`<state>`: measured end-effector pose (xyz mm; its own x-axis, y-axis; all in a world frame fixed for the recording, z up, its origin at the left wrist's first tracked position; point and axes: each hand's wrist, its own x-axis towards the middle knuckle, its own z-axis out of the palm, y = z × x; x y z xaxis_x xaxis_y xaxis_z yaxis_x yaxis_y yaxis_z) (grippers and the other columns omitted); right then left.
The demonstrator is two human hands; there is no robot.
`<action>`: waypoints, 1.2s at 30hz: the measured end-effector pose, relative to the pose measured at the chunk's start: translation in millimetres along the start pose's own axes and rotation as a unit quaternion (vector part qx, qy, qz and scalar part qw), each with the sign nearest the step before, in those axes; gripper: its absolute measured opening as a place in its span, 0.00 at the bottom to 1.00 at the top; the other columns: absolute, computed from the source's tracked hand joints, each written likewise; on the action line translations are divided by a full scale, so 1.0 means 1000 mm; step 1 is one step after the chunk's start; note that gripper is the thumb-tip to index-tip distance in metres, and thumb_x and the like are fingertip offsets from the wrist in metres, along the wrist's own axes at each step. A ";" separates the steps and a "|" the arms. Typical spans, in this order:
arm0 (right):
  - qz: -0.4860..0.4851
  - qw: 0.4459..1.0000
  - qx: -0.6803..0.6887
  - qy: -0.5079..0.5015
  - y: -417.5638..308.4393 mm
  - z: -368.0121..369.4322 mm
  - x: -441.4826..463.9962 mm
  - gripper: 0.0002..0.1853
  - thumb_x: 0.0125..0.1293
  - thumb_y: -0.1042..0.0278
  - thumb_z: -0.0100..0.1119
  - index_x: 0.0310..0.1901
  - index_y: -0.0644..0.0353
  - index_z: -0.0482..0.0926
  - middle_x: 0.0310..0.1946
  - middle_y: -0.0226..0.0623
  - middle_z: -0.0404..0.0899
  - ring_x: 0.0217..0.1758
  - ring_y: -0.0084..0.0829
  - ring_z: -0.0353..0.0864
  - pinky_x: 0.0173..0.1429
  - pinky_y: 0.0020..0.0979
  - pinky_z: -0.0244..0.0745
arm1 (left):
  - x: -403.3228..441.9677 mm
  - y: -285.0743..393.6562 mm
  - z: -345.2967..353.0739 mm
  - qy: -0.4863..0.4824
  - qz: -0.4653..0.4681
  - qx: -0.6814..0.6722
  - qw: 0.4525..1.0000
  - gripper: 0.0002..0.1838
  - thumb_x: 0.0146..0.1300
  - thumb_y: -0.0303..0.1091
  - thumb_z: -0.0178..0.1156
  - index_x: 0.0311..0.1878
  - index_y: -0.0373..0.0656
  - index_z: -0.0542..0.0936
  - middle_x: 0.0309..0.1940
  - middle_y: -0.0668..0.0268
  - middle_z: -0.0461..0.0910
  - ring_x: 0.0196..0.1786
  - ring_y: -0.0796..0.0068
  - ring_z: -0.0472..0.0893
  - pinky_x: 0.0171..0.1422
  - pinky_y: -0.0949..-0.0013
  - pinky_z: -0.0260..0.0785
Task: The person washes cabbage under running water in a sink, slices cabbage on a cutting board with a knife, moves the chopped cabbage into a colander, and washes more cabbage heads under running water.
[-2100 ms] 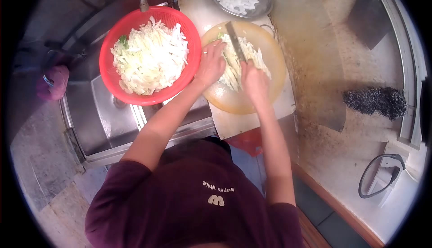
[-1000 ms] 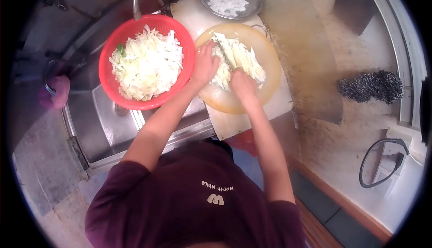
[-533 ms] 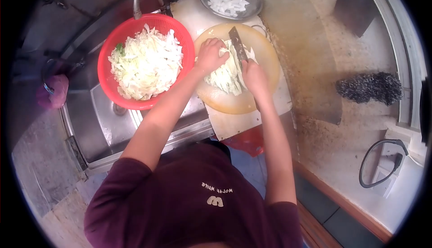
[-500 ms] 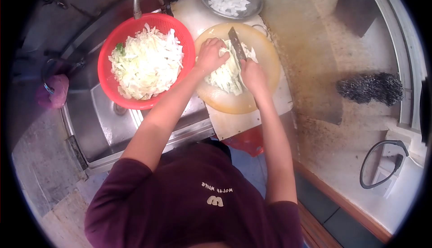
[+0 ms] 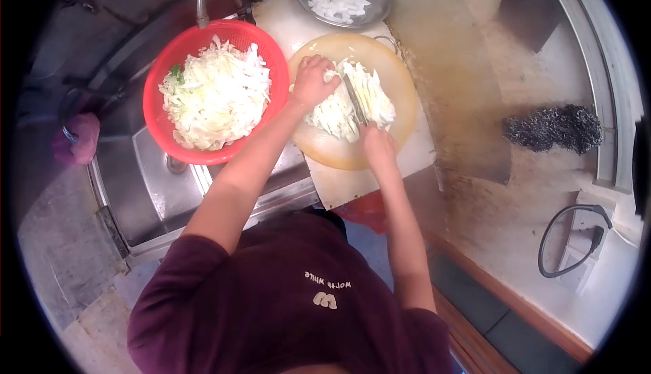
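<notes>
My right hand [image 5: 378, 147] is wrapped round the handle of a kitchen knife [image 5: 354, 99]. Its blade stands among pale shredded cabbage [image 5: 331, 117] on a round yellowish cutting board [image 5: 319, 151]. With curled fingers, my left hand [image 5: 316, 82] presses on the cabbage at the left of the blade. More cut strips lie to the right of the knife. Left of the board, a red colander [image 5: 157, 120] holds a large heap of shredded cabbage [image 5: 217, 96] with a bit of green leaf. The knife's handle is mostly hidden in my fist.
Behind the board stands a metal bowl [image 5: 380, 14] of white chopped pieces [image 5: 338, 2]. The colander sits over a steel sink [image 5: 146, 191] by a faucet [image 5: 202, 4]. Dark scouring mesh [image 5: 553, 128] and a black cable [image 5: 548, 242] are on the right. A pink bag [image 5: 85, 140] hangs left.
The knife and my right hand have come down and nearer to me, the blade now lower among the cabbage. Cut strips spread wider to its right. My left hand stays on the cabbage.
</notes>
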<state>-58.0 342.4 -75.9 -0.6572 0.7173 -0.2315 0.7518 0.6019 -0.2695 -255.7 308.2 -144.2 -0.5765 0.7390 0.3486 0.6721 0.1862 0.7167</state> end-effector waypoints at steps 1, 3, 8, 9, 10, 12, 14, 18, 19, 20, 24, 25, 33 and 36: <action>-0.009 0.999 0.032 0.021 0.005 -0.002 -0.008 0.15 0.67 0.62 0.44 0.34 0.66 0.76 0.24 0.56 0.78 0.32 0.52 0.80 0.38 0.48 0.73 | 0.001 0.002 -0.001 -0.016 -0.005 -0.014 1.000 0.12 0.48 0.35 0.61 0.37 0.41 0.78 0.40 0.59 0.76 0.50 0.54 0.70 0.59 0.60 0.61; -0.033 0.993 0.095 0.061 0.019 -0.008 -0.019 0.19 0.68 0.57 0.44 0.35 0.66 0.77 0.24 0.55 0.78 0.30 0.54 0.79 0.36 0.48 0.72 | 0.004 0.006 -0.006 -0.044 -0.004 -0.033 0.998 0.13 0.49 0.36 0.61 0.38 0.41 0.78 0.42 0.59 0.76 0.51 0.54 0.70 0.61 0.60 0.60; 0.026 0.969 0.210 0.129 0.086 -0.026 -0.024 0.22 0.69 0.53 0.45 0.34 0.69 0.76 0.23 0.51 0.77 0.23 0.49 0.77 0.30 0.43 0.69 | -0.018 0.025 -0.034 0.012 0.040 0.009 0.999 0.25 0.54 0.40 0.61 0.53 0.36 0.73 0.56 0.51 0.69 0.60 0.49 0.64 0.66 0.56 0.55; 0.081 0.951 0.279 0.101 0.103 -0.026 -0.019 0.21 0.69 0.54 0.46 0.34 0.68 0.76 0.20 0.46 0.75 0.19 0.41 0.75 0.26 0.39 0.68 | -0.028 0.036 -0.041 0.003 -0.006 0.007 1.000 0.29 0.55 0.41 0.62 0.57 0.35 0.68 0.58 0.48 0.65 0.62 0.49 0.62 0.67 0.55 0.52; 0.135 0.926 0.346 0.073 0.117 -0.027 -0.014 0.21 0.69 0.54 0.47 0.35 0.67 0.75 0.17 0.41 0.73 0.16 0.33 0.73 0.23 0.36 0.68 | -0.040 0.049 -0.049 -0.006 -0.053 0.006 0.999 0.33 0.55 0.41 0.62 0.60 0.34 0.64 0.61 0.45 0.61 0.65 0.48 0.59 0.69 0.55 0.49; 0.172 0.876 0.450 0.027 0.124 -0.035 -0.008 0.18 0.68 0.54 0.50 0.36 0.64 0.75 0.14 0.31 0.68 0.11 0.20 0.66 0.15 0.26 0.62 | -0.063 0.064 -0.053 -0.021 -0.124 0.014 0.992 0.40 0.55 0.43 0.64 0.65 0.33 0.57 0.64 0.41 0.56 0.68 0.46 0.55 0.71 0.54 0.45; 0.173 0.856 0.487 0.001 0.130 -0.031 0.003 0.17 0.67 0.53 0.52 0.36 0.62 0.74 0.13 0.29 0.67 0.10 0.20 0.64 0.14 0.24 0.59 | -0.082 0.067 -0.048 -0.036 -0.175 0.035 0.983 0.46 0.53 0.45 0.65 0.67 0.33 0.51 0.64 0.38 0.53 0.69 0.45 0.52 0.73 0.54 0.43; 0.223 0.869 0.437 -0.068 0.104 -0.035 0.023 0.20 0.65 0.50 0.54 0.36 0.63 0.75 0.12 0.29 0.66 0.10 0.22 0.64 0.14 0.25 0.60 | -0.069 0.056 -0.035 -0.053 -0.276 -0.060 0.958 0.60 0.43 0.54 0.70 0.68 0.30 0.44 0.65 0.34 0.47 0.69 0.39 0.48 0.72 0.53 0.41; 0.186 0.864 0.460 -0.083 0.097 -0.032 0.028 0.21 0.64 0.49 0.54 0.37 0.63 0.75 0.13 0.29 0.67 0.10 0.22 0.64 0.14 0.26 0.60 | -0.061 0.057 -0.029 -0.048 -0.271 -0.082 0.958 0.62 0.41 0.55 0.71 0.69 0.31 0.44 0.65 0.35 0.48 0.69 0.39 0.49 0.72 0.53 0.41; 0.177 0.864 0.463 -0.091 0.092 -0.031 0.033 0.21 0.64 0.49 0.54 0.37 0.63 0.75 0.13 0.29 0.67 0.10 0.22 0.64 0.14 0.26 0.60 | -0.054 0.059 -0.023 -0.043 -0.268 -0.104 0.957 0.63 0.39 0.56 0.72 0.69 0.31 0.44 0.64 0.35 0.49 0.68 0.39 0.50 0.72 0.53 0.42; 0.148 0.885 0.423 -0.121 0.050 -0.038 0.034 0.22 0.65 0.48 0.53 0.37 0.64 0.74 0.13 0.29 0.67 0.11 0.23 0.65 0.14 0.26 0.61 | -0.030 0.080 -0.002 -0.074 -0.307 -0.095 0.944 0.66 0.34 0.58 0.74 0.69 0.35 0.45 0.61 0.39 0.55 0.66 0.43 0.55 0.71 0.52 0.46; 0.125 0.887 0.428 -0.123 0.044 -0.036 0.034 0.23 0.65 0.47 0.52 0.38 0.64 0.74 0.13 0.29 0.67 0.11 0.23 0.66 0.15 0.26 0.61 | -0.025 0.083 -0.001 -0.075 -0.309 -0.100 0.943 0.66 0.33 0.57 0.75 0.69 0.35 0.46 0.61 0.40 0.55 0.66 0.44 0.56 0.71 0.53 0.48; 0.085 0.891 0.435 -0.095 0.036 -0.019 0.027 0.24 0.66 0.46 0.50 0.41 0.65 0.73 0.12 0.29 0.66 0.10 0.22 0.65 0.14 0.26 0.61 | -0.025 0.051 0.024 0.019 -0.194 -0.274 0.942 0.61 0.36 0.43 0.77 0.68 0.33 0.47 0.61 0.45 0.59 0.65 0.53 0.61 0.68 0.62 0.56; 0.063 0.893 0.440 -0.072 0.030 -0.030 0.018 0.24 0.67 0.46 0.49 0.43 0.65 0.73 0.12 0.28 0.66 0.11 0.21 0.65 0.15 0.25 0.62 | -0.027 0.057 0.021 0.028 -0.190 -0.357 0.914 0.58 0.39 0.37 0.76 0.68 0.31 0.47 0.61 0.48 0.61 0.65 0.58 0.62 0.68 0.63 0.57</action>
<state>-45.8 383.6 -60.5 -0.6180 0.6691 -0.4128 0.5284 -0.0353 -0.8483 -192.7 312.1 -125.4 -0.7415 0.6709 0.0079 -0.0446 -0.0609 0.9971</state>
